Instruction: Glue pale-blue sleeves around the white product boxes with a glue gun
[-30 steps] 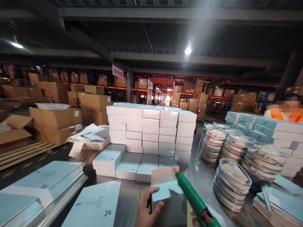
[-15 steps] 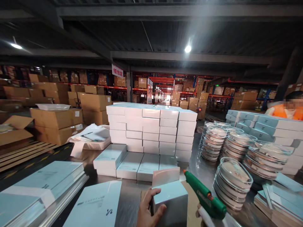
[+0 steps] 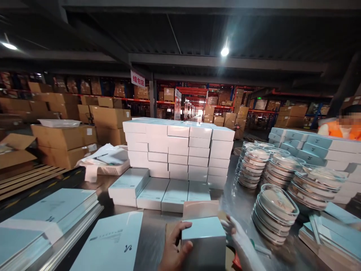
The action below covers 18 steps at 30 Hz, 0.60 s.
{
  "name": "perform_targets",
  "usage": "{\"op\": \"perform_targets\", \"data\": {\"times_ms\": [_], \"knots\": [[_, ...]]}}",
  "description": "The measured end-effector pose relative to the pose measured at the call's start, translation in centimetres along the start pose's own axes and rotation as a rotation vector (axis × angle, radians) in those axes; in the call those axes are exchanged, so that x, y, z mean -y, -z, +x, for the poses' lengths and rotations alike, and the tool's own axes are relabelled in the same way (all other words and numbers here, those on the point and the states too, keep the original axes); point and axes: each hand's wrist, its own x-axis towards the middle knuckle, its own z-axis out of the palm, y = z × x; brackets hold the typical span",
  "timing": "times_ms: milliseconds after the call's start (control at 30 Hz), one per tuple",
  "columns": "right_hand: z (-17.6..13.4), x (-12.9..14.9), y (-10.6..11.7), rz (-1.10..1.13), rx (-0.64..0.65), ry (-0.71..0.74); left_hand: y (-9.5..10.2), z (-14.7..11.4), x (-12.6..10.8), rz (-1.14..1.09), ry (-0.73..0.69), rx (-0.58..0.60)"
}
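Pale-blue carton box [image 3: 203, 241] with its flap [image 3: 200, 209] up stands at the near edge of the shiny metal table [image 3: 239, 205], held between both hands.

Far left, flat stacks of pale-blue box blanks [image 3: 47, 222] lie beside a loose printed blank [image 3: 111, 244]. Next comes the bare left hand [image 3: 172, 251], curled round the box's left face, thumb on the front and fingers behind, so it is closed on the box. Behind it a row of finished pale-blue boxes [image 3: 158, 192] lies in front of a tall block of stacked white boxes [image 3: 177, 150].

On the box's right side, the gloved right hand [image 3: 235, 235] presses open-palmed against the upper right corner by the flap; whether any fingers wrap round is hard to tell through the blur. A green-and-red tool [image 3: 239, 259] lies just under that wrist, mostly hidden.

Further right stand piles of clear round lidded dishes [image 3: 275, 212], and beyond them another person in orange [image 3: 342, 130].

Risks, as a judgement: an uneven push from the right hand could skew the flap or crush the thin card, and a sweep of the right arm could knock over the nearest dish pile.
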Motion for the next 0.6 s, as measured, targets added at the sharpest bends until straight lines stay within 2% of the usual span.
{"op": "perform_targets", "data": {"times_ms": [100,167,267,367,500,600], "knots": [[0.9,2.8,-3.6,0.076,0.231,0.063,0.8,0.0,1.4,0.069,-0.015,0.075],[1.1,3.6,-4.3,0.044,0.321,0.102,1.3,0.1,1.8,0.099,-0.058,0.105],[0.8,2.8,-3.4,-0.058,0.323,0.173,1.5,0.5,1.2,-0.04,-0.189,0.12],[0.2,1.1,-2.0,-0.111,0.32,0.234,1.4,1.2,-0.5,-0.154,-0.289,0.142],[-0.5,0.5,-1.3,-0.128,0.435,0.324,1.8,2.2,-3.0,-0.069,-0.337,0.339],[-0.5,0.5,-1.4,-0.189,0.47,0.383,2.0,2.6,-4.2,-0.052,-0.341,0.389]]}}
